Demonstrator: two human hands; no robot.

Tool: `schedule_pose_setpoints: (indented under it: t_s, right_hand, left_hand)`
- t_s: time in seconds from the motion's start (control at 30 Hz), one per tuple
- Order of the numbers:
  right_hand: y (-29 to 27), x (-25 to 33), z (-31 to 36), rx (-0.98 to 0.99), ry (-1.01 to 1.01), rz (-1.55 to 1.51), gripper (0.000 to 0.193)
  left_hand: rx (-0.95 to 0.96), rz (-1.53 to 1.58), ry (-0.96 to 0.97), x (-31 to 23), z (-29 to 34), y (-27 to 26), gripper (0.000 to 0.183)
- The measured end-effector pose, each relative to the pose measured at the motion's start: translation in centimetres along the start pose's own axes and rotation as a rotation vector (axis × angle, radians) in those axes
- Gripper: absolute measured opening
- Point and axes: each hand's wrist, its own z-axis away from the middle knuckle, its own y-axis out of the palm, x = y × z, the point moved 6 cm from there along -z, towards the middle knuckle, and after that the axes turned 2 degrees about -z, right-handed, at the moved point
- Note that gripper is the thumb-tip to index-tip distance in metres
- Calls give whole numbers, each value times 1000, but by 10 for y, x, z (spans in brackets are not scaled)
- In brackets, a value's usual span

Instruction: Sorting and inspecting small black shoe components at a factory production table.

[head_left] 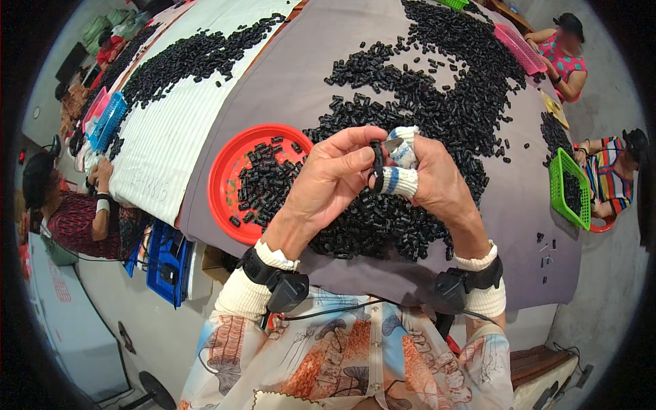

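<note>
Above the pile, my left hand (331, 174) pinches a small black part (377, 162) between thumb and fingertips. Close against it, my right hand (437, 174) is closed on a small metal blade (392, 144), whose grey edge meets the black part. White and blue knitted covers wrap the thumb and a finger of that hand. Beneath both hands spreads a heap of small black cylindrical parts (383, 222). To the left of my left hand, a round red tray (220, 174) holds many more of these parts.
A grey cloth (266, 89) covers my table; a white striped cloth (181, 137) lies to its left with another black pile (178, 65). At the right stand a green basket (559, 205) and a pink basket (523, 51). Several people work around the edges. Blue crates (164, 273) stand at lower left.
</note>
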Motion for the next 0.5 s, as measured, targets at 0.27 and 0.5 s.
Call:
schedule_pose_setpoints:
  t_s: [0.27,0.5]
  right_hand:
    - [0,-1,-6,46,-73,60,34]
    - [2,-6,-8,81,-61,31,34]
  left_hand:
    - [18,-64,16,-3,0,1,26]
    - [-11,-72,12,0,0,-2,25]
